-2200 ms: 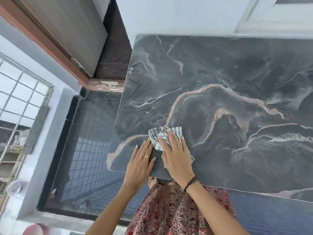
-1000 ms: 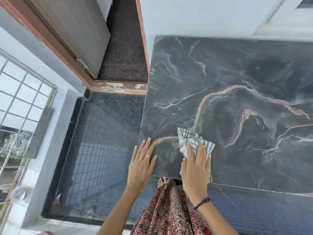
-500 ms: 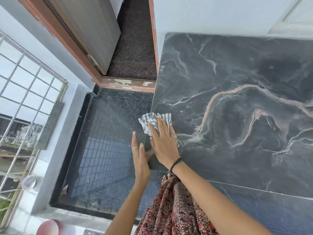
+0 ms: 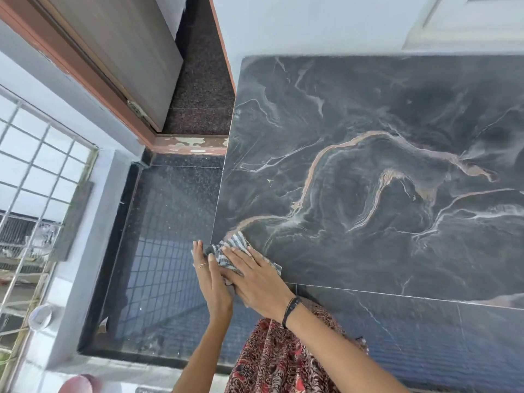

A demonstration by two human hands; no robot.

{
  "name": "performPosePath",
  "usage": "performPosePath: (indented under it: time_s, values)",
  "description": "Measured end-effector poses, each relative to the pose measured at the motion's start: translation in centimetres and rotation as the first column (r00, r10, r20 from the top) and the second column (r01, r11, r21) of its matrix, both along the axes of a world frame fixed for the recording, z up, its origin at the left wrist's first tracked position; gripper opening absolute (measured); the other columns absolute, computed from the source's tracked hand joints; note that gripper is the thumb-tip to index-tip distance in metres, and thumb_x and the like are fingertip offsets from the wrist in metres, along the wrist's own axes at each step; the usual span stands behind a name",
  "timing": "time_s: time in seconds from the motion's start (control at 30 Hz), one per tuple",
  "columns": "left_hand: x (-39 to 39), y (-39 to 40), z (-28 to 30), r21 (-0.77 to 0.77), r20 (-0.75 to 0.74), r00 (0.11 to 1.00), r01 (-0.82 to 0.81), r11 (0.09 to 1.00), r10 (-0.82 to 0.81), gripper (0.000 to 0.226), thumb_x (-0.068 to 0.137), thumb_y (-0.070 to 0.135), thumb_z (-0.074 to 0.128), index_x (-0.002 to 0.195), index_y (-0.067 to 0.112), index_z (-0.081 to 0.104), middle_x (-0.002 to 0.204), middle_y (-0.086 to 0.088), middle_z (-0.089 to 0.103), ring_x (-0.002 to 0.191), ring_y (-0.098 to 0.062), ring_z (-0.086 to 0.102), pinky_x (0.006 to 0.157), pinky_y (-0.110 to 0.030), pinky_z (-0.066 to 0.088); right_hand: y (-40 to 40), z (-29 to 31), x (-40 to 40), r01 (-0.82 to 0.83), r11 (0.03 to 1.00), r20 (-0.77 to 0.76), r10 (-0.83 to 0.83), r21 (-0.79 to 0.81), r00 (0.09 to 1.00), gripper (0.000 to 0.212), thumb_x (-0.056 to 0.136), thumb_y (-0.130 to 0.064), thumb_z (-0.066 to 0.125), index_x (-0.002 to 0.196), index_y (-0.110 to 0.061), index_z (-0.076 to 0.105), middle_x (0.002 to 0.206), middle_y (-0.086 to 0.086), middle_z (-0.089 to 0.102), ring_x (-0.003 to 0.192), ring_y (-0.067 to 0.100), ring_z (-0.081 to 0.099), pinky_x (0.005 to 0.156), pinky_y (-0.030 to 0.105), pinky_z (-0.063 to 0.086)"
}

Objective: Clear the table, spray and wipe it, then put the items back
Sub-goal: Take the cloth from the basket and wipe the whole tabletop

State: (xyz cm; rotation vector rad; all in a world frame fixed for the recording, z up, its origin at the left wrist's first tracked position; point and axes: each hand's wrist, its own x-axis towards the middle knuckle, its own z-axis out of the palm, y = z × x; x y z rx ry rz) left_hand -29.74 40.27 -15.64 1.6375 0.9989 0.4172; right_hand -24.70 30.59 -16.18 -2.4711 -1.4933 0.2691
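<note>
Table (image 4: 382, 143), dark marble top with pale and tan veins, taken as landmark: striped cloth (image 4: 226, 251) lies bunched at its near left corner, partly over the left edge; right hand (image 4: 255, 275) lies flat on the cloth with fingers straight and spread, pressing it to the top without curling round it. Left hand (image 4: 211, 279) stands on edge just off the table's left side, fingers straight and together, touching the cloth's overhanging part, ring on one finger. Left of the table: dark speckled floor (image 4: 170, 222), door (image 4: 122, 52) with reddish frame, window grille (image 4: 34, 165)
</note>
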Motion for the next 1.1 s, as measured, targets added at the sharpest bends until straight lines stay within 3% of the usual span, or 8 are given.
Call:
performPosePath:
  time_s: [0.2,0.43,0.57,0.7,0.9,0.97,1.1]
  values:
    - [0.0,-7.5,0.5,0.346,-0.179,0.954,0.289,0.893,-0.239,0.054,0.094,0.052,0.018,0.143,0.030,0.020,0.152,0.015,0.011,0.142,0.002,-0.001,0.118,-0.033,-0.007,-9.1,0.2,0.2,0.083,0.995,-0.018,-0.082,0.050,0.996,0.055,0.084,-0.028,0.061,0.135,-0.029,0.040,0.153,0.002,0.030,0.140,0.017,0.029,0.114,0.042,0.026]
    - [2.0,-21.6,1.0,0.427,-0.257,0.774,0.628,0.650,-0.579,0.052,0.096,0.050,0.016,0.144,0.028,0.018,0.155,0.008,0.011,0.143,-0.004,-0.001,0.116,-0.025,-0.012,-25.0,0.8,2.2,0.326,0.943,-0.113,-0.318,0.064,0.941,0.046,0.088,-0.030,0.034,0.133,-0.029,0.041,0.148,0.003,0.038,0.135,0.018,0.038,0.113,0.034,0.014]
    - [3.9,-31.5,1.6,0.444,-0.305,0.621,0.763,0.469,-0.722,0.051,0.097,0.049,0.013,0.145,0.029,0.013,0.155,0.008,0.009,0.143,-0.005,-0.001,0.116,-0.027,-0.010,-34.7,0.7,3.4,0.474,0.879,-0.186,-0.457,0.053,0.870,0.050,0.091,-0.028,0.035,0.141,-0.029,0.035,0.153,0.000,0.027,0.141,0.017,0.026,0.117,0.033,0.008]
    - [5.7,-38.7,2.3,0.476,-0.329,0.493,0.823,0.309,-0.806,0.054,0.098,0.045,0.013,0.148,0.023,0.012,0.156,0.007,0.006,0.144,-0.006,-0.003,0.117,-0.029,-0.010,-41.6,1.0,4.1,0.556,0.830,-0.191,-0.539,0.045,0.820,0.058,0.085,-0.031,0.022,0.141,-0.023,0.039,0.150,0.001,0.033,0.139,0.019,0.030,0.117,0.038,0.019]
    - [10.0,-47.2,1.7,0.449,-0.319,0.392,0.864,0.226,-0.863,0.054,0.098,0.044,0.015,0.147,0.022,0.013,0.155,0.006,0.008,0.142,-0.003,-0.005,0.116,-0.025,-0.011,-50.8,-0.1,6.0,0.662,0.747,-0.193,-0.643,0.056,0.741,0.047,0.090,-0.019,0.046,0.137,-0.022,0.046,0.151,0.000,0.032,0.139,0.016,0.028,0.115,0.039,0.026]
    - [11.8,-49.8,1.4,0.449,-0.331,0.373,0.870,0.203,-0.867,0.054,0.098,0.042,0.017,0.147,0.020,0.015,0.155,0.006,0.007,0.142,-0.002,-0.006,0.115,-0.024,-0.013,-53.8,0.0,6.7,0.675,0.734,-0.193,-0.653,0.081,0.733,0.042,0.091,-0.025,0.041,0.130,-0.015,0.052,0.151,0.002,0.033,0.138,0.017,0.030,0.115,0.039,0.025]
    - [15.4,-55.1,1.6,0.437,-0.336,0.338,0.883,0.172,-0.879,0.058,0.097,0.046,0.010,0.146,0.018,0.017,0.155,0.004,0.010,0.143,-0.006,-0.003,0.115,-0.024,-0.012,-60.2,0.5,8.4,0.721,0.688,-0.258,-0.685,0.079,0.682,0.046,0.092,-0.033,0.028,0.126,-0.019,0.056,0.150,0.002,0.034,0.137,0.017,0.029,0.116,0.034,0.020]
